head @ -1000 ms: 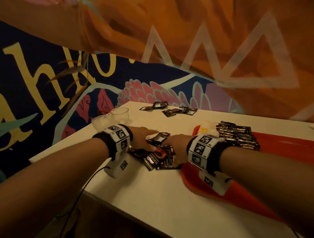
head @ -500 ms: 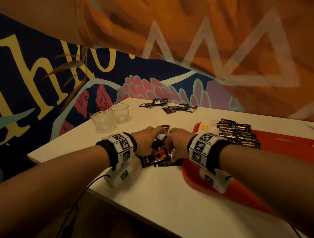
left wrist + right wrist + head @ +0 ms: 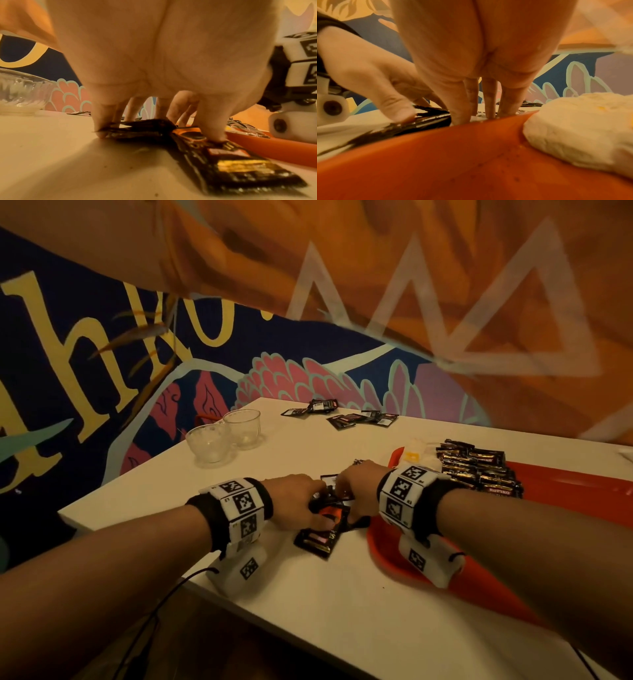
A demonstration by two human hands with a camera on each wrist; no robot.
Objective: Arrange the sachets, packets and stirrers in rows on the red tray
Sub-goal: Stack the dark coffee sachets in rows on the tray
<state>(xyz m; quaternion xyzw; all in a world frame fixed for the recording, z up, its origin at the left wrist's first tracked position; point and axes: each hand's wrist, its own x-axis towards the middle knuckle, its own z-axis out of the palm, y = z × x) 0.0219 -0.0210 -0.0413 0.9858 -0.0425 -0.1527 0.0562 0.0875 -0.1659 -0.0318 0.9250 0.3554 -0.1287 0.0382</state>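
I see glossy foil sachets (image 3: 320,539), a smooth red plastic tray (image 3: 565,494), clear glass bowls (image 3: 209,441), and a matt white table (image 3: 342,611).

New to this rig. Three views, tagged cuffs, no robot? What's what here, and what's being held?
No robot: a person wears a head camera and one camera under each tagged wrist cuff. The wide picture is the head view; the two close ones look along each palm at the fingers. On the white table both hands gather a pile of dark sachets beside the red tray. The left hand has its grip round the pile, thumb pressing on top. The right hand has its fingertips down at the tray's edge; its grip is hidden. On the tray: stacked sachets and a white packet. Farther off: two glass bowls and loose sachets.
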